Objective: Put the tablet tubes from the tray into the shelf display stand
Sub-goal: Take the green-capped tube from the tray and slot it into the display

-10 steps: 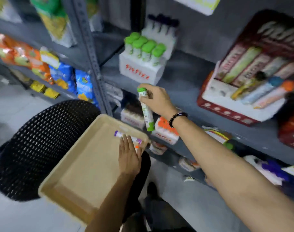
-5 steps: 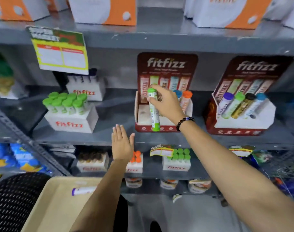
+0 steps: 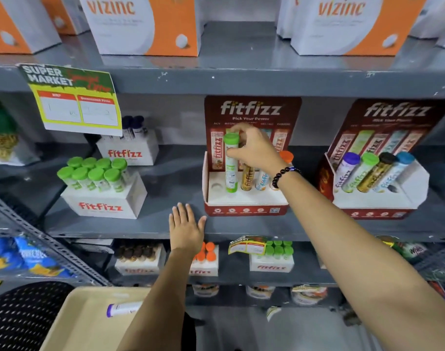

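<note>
**A:** What is the right hand (image 3: 254, 148) doing at the centre of the frame?

**B:** It grips a green-capped tube (image 3: 231, 164) near its top, thumb and fingers closed around it. The tube stands upright with its base at the second hole from the left in the red fitfizz display stand (image 3: 245, 207) on the middle shelf; whether it is fully seated I cannot tell

**A:** And the rest of that stand?

**B:** The leftmost hole (image 3: 217, 186) is vacant. To the right of the held tube stand a gold tube (image 3: 247, 177), a white-and-blue tube (image 3: 263, 179) and an orange-capped tube (image 3: 286, 156), partly hidden behind the wrist, which wears a dark bead bracelet (image 3: 283, 174)

**A:** The left hand (image 3: 186, 230)?

**B:** Open and holding nothing, fingers spread, lying flat at the front edge of the grey shelf (image 3: 130, 228), just left of the stand's lower corner

**A:** Anything left in the tray?

**B:** At the bottom left of the frame the beige tray (image 3: 89, 323) holds one purple-capped tube (image 3: 123, 309) lying on its side, partly covered by the left forearm. A second fitfizz stand (image 3: 376, 198) at the right of the frame carries four tubes
</note>
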`<action>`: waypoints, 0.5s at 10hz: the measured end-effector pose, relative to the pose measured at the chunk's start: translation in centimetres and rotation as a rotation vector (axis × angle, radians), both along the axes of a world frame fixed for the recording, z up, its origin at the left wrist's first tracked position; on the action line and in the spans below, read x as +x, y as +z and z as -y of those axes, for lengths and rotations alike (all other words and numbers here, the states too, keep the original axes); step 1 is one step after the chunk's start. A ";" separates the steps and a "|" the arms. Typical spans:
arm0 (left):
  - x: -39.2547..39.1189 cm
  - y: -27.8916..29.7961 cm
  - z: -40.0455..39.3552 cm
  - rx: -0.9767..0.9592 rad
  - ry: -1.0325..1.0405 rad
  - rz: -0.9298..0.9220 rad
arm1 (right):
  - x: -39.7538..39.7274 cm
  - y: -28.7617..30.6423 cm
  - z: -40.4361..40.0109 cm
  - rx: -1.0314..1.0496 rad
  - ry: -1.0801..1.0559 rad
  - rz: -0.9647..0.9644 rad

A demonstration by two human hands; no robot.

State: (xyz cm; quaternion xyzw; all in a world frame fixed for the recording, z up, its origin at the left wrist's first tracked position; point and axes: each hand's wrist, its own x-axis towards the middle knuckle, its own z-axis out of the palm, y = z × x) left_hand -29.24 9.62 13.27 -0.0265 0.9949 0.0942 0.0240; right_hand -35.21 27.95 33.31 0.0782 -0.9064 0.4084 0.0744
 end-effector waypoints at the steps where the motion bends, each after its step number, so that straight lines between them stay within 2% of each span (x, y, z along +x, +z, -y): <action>1: 0.0 0.0 -0.1 -0.004 -0.001 0.012 | -0.3 1.3 0.1 0.017 0.053 0.076; 3: 0.0 0.0 -0.1 0.003 0.002 0.019 | -0.6 2.9 -0.1 0.224 0.119 0.127; 5: -0.1 -0.1 -0.1 0.012 0.002 0.015 | -0.9 2.6 0.3 0.368 0.124 0.083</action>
